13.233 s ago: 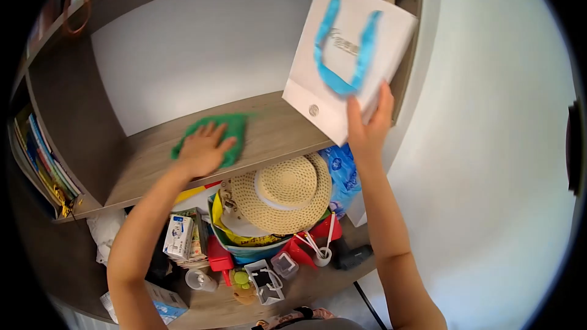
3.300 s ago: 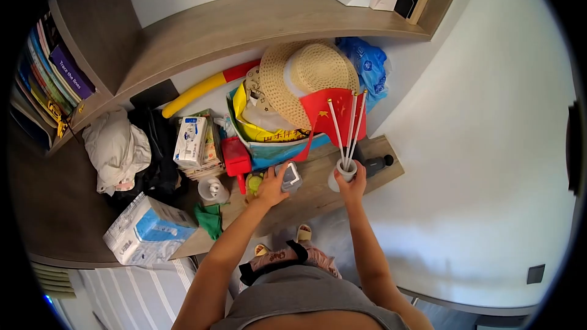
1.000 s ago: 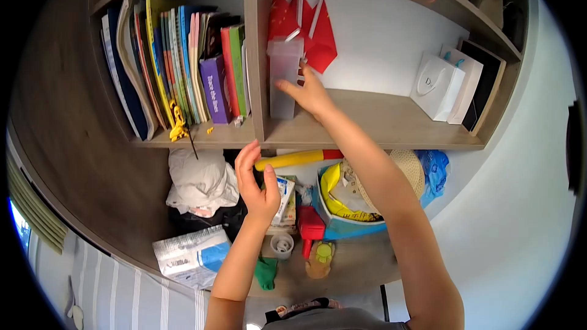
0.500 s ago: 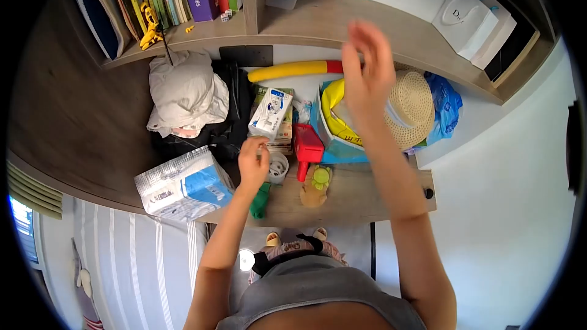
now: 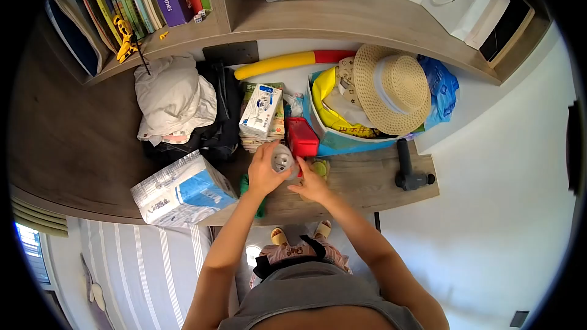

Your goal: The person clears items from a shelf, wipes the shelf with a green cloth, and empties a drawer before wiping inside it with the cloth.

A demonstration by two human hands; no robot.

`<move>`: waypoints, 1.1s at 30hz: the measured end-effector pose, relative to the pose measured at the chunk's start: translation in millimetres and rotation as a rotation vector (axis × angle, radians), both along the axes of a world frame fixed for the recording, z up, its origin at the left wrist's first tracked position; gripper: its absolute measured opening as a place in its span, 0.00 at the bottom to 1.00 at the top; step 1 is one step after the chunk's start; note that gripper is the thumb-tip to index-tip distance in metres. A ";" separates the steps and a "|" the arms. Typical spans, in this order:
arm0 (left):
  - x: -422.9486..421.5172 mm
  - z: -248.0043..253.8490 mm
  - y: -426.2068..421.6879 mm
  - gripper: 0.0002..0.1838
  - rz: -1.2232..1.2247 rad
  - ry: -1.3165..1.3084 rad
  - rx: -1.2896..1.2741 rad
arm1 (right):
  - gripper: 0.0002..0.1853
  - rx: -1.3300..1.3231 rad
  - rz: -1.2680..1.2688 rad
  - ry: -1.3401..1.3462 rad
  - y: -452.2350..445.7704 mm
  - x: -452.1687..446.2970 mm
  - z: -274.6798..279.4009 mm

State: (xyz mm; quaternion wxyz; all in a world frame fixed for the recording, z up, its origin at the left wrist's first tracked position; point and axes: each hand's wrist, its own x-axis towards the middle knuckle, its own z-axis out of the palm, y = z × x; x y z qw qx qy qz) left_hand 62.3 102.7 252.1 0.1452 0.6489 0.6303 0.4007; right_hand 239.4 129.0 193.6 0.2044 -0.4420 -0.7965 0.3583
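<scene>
Centrally placed cup (image 5: 292, 167): stood on the lower shelf (image 5: 367, 189), near the middle of the frame, with small white items inside; tilting, had it followed, could have spilled them.
Left hand (image 5: 263, 174): fingers curved around the cup's left side, thumb across its near side, apparently gripping it; a squeeze from this side alone might have tipped the cup rightward.
Right hand (image 5: 314, 184): thumb and fingers parted at the right of the cup, with nothing visibly held; whether the fingertips touched the cup could not be told.
Red box (image 5: 302, 137): lay just beyond the right fingertips, above centre; a sideways brush could have shifted it, the gap being narrow.
Green figure (image 5: 321, 170): sat just beyond the right hand, partly hidden; a careless sweep of the knuckles was the likeliest cause of its being knocked.
Green cloth (image 5: 262, 209): showed below centre, partly covered by the left forearm, close to the shelf's front edge; a snag of the arm could have dragged it off.
White-and-blue box (image 5: 261, 110): rested atop a book stack (image 5: 278, 131), upper centre-left; a bump from the left fingers might have slid it, since it lay loose.
</scene>
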 end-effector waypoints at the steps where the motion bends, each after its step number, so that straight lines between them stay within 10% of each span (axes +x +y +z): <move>1: 4.9 20.7 -0.6 0.42 -0.062 -0.017 0.025 | 0.48 0.036 -0.042 0.092 -0.8 -2.8 4.8; 5: 14.8 54.7 7.6 0.42 -0.347 -0.111 0.144 | 0.47 0.182 -0.232 0.289 0.9 6.9 20.9; 10: 39.5 36.5 30.1 0.24 -0.148 -0.613 0.114 | 0.45 0.190 -0.444 0.423 7.1 53.4 49.6; 14: 61.9 65.1 41.2 0.10 -0.049 -0.464 0.447 | 0.43 0.244 -0.484 0.503 19.4 80.9 57.3; 19: 67.2 216.3 79.7 0.11 -0.135 -0.094 1.039 | 0.44 0.341 -0.461 0.711 43.7 106.6 96.1; 25: 67.8 317.4 191.8 0.25 0.122 0.666 0.883 | 0.43 0.411 -0.216 1.076 59.6 113.6 217.7; 33: 54.1 323.6 211.8 0.28 0.398 0.786 0.365 | 0.36 0.564 -0.134 1.007 98.0 87.4 340.1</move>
